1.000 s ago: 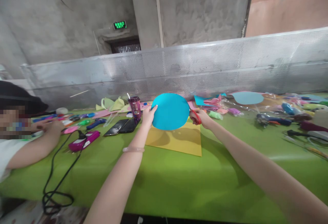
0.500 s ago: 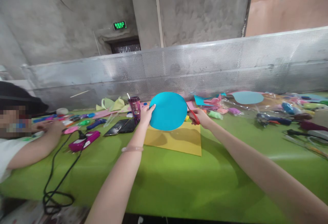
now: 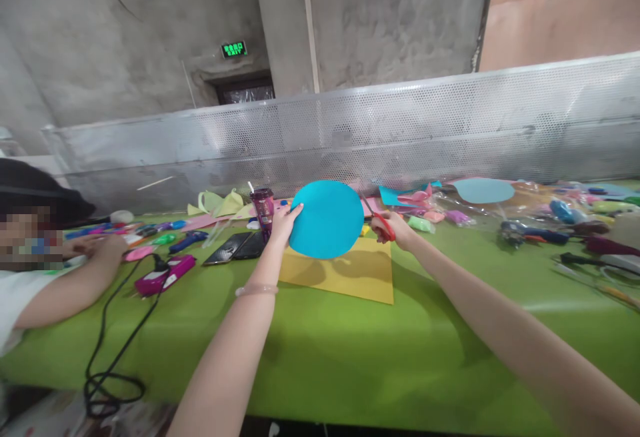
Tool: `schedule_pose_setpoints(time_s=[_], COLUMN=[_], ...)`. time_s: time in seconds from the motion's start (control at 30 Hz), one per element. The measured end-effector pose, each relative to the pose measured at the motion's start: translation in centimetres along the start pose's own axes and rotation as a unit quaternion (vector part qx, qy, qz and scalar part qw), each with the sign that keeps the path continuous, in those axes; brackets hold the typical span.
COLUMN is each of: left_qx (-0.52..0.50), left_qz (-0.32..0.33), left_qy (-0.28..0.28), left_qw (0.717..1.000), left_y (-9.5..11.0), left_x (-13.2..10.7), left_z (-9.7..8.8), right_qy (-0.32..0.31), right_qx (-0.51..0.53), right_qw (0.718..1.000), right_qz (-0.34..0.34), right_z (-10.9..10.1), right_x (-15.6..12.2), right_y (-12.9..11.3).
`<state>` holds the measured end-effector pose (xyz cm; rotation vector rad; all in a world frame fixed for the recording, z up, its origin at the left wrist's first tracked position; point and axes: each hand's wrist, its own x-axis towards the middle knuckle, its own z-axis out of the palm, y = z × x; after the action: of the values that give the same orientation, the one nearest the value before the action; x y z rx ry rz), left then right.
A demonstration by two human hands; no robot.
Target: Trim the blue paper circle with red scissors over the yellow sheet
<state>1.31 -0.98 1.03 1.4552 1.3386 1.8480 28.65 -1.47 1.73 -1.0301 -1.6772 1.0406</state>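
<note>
A round sheet of blue paper (image 3: 327, 220) is held up at the middle of the view. My left hand (image 3: 283, 225) pinches its left edge, thumb on the near face and the other fingers behind it. In my right hand (image 3: 400, 229) is a pair of scissors (image 3: 386, 227) with red handles; the blades point up and left, beside the right edge of the paper. A yellow sheet (image 3: 350, 277) lies on the green tablecloth (image 3: 340, 357) beneath the blue paper, which hides its far part.
Left of my hand stand a purple drink cup (image 3: 263, 209) and dark phones (image 3: 235, 248). A purple power strip (image 3: 165, 275) trails black cable. Another person's arm (image 3: 90, 277) rests at far left. A glue gun (image 3: 533, 231) and craft scraps lie right. A perforated metal barrier (image 3: 350, 133) runs behind.
My right hand and the scissors have moved slightly right, so the blades now sit apart from the blue paper's edge. The paper has shifted a little left and down.
</note>
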Motion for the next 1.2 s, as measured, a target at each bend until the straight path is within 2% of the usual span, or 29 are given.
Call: schedule_pose_setpoints(time_s=[0.3, 0.53, 0.87, 1.03, 1.2], left_qx=[0.026, 0.053, 0.069, 0.037, 0.057], left_qz=[0.0, 0.012, 0.022, 0.012, 0.026], left_qy=[-0.018, -0.015, -0.011, -0.034, -0.023], left_qw=[1.0, 0.998, 0.997, 0.999, 0.998], left_y=[0.3, 0.5, 0.0, -0.5, -0.7], left_x=[-0.3, -0.6, -0.5, -0.2, -0.2], left_z=[0.1, 0.2, 0.5, 0.7, 0.8], right_qy=[-0.027, -0.013, -0.019, -0.014, -0.011], right_qx=[-0.01, -0.024, -0.018, -0.022, -0.027], right_qw=[0.999, 1.0, 1.0, 0.999, 0.999], right_qz=[-0.013, -0.006, -0.017, -0.022, -0.017], right_z=[0.3, 0.5, 0.4, 0.3, 0.3], right_x=[0.0, 0.0, 0.3, 0.4, 0.4], right_y=[0.3, 0.3, 0.8, 0.8, 0.8])
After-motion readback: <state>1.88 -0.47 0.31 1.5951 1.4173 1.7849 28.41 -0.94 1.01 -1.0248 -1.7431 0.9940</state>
